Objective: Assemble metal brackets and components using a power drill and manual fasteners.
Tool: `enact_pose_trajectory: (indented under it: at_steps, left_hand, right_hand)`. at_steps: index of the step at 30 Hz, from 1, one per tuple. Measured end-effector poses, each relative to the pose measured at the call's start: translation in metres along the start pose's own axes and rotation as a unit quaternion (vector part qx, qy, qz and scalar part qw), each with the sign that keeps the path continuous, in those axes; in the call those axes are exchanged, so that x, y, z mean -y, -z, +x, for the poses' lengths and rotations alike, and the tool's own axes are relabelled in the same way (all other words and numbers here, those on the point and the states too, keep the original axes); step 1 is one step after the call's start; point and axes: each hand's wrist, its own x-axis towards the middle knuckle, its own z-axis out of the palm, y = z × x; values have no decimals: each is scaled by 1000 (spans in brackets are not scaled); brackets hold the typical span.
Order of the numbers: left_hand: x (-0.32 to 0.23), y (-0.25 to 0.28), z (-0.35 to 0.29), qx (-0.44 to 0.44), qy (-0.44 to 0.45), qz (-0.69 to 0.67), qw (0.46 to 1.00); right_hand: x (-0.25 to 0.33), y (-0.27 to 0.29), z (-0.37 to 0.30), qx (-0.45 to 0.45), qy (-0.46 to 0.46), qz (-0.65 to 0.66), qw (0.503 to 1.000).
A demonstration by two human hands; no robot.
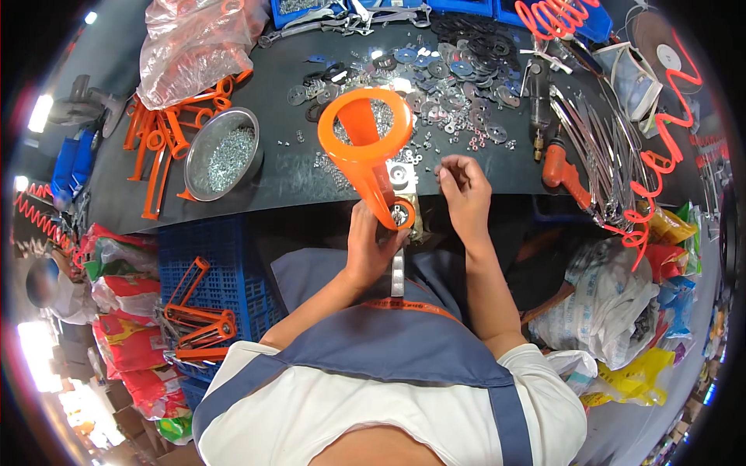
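My left hand (370, 242) is closed round the lower end of an orange frame (359, 165), which has a large ring at its top and a small round eye near my fingers. Metal hardware sits inside that eye. Beside the frame, at the table's near edge, is a pale metal fixture (402, 177) with a round part on it. A metal bar (398, 273) points from there toward my apron. To the right of the fixture, my right hand (468, 193) hovers with curled fingers and thumb close together. Whatever lies between those fingertips is too small to make out.
Small nuts and dark discs (466, 85) are scattered across the dark table. At left stand a steel bowl (224, 155) of small metal parts and more orange frames (159, 147). A power driver (563, 167) and long metal strips (602, 147) lie right, near a coiled red hose (660, 161).
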Motion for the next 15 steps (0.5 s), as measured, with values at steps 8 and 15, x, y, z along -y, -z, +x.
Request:
enact_pose_trajectory:
  at_steps: [8,15]
  left_hand:
    - [3,4,3,-9,-6,-25,1000]
    - [1,5,0,-11,23,-35,999]
  right_hand:
    - [-26,-8,110,11,171,-317,933]
    - [-39,-45,154,90,230,-595,765]
